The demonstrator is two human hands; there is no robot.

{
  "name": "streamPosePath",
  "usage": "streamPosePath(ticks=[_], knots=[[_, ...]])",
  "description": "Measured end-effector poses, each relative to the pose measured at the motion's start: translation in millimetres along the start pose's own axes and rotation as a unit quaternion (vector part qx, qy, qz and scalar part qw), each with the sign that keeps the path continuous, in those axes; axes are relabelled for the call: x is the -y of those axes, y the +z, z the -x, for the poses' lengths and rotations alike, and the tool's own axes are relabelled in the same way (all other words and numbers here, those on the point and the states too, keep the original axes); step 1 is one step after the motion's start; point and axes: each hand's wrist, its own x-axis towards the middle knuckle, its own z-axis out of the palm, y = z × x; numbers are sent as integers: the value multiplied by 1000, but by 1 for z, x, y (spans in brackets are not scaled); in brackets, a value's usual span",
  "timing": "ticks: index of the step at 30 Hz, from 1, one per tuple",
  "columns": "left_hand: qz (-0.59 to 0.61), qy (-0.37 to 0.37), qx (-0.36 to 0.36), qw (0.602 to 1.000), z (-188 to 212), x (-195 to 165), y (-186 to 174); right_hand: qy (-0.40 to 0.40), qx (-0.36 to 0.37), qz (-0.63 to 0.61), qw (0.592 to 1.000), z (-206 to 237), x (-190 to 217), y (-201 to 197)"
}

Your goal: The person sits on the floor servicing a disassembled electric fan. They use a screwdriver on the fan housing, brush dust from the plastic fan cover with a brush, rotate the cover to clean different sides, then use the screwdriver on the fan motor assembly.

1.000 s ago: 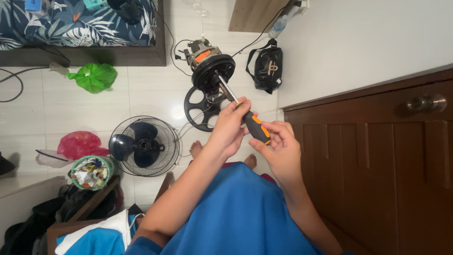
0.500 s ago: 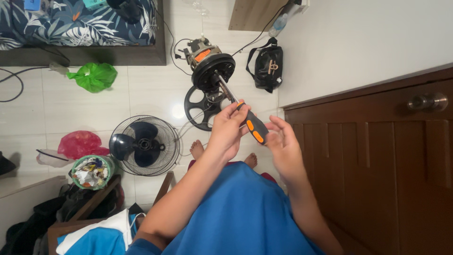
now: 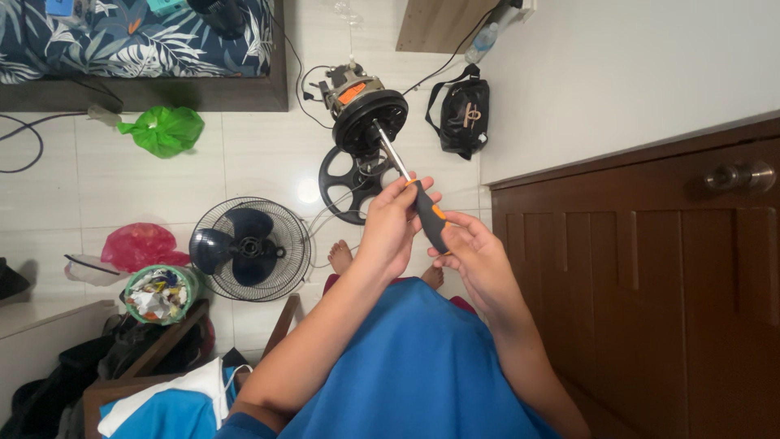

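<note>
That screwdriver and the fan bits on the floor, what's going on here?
A person in a blue shirt holds a screwdriver with a black and orange handle in both hands: the left hand wraps the upper handle, the right hand cups the lower end. Its metal shaft points at the round black housing of a fan motor, which has an orange part on it. On the white tile floor lie a fan guard with dark blue blades, a black spoked ring and a small black bag.
</note>
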Motion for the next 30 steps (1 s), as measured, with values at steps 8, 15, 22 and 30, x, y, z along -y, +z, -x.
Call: streamPosePath(ticks=[8, 15, 22, 30], knots=[[-35, 18, -20, 999, -2, 5, -5, -61, 21, 70, 996, 2, -7, 1], [-28, 13, -5, 1000, -4, 1, -3, -49, -16, -47, 998, -5, -14, -5], [-28, -4, -5, 1000, -8, 1, -3, -112, -5, 15, 994, -7, -14, -2], [27, 13, -17, 999, -15, 14, -1, -297, -15, 146, 944, -12, -20, -9]])
